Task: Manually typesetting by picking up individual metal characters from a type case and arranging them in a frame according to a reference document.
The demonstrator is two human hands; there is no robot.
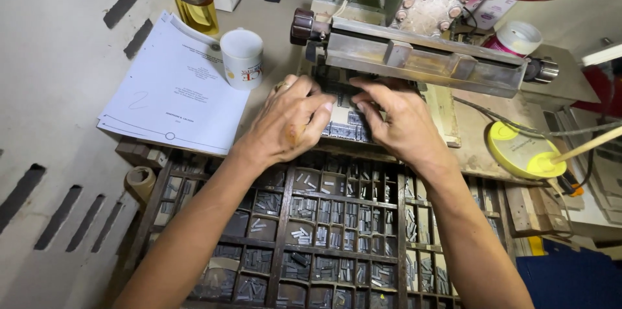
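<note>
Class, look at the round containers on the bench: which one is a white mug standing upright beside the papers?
The white mug, just right of the paper stack.

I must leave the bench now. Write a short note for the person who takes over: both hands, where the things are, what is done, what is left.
Left hand: fingers bent down on the block of set metal type, pressing its left side.
Right hand: fingertips on the same block from the right.
The block lies under the metal clamp bar, above the wooden type case, whose compartments hold many sorts.
Done: several rows of type stand set together.
Left: cannot tell how many lines are missing; the hands hide part of the block.
Beside: white mug, printed papers.
</note>
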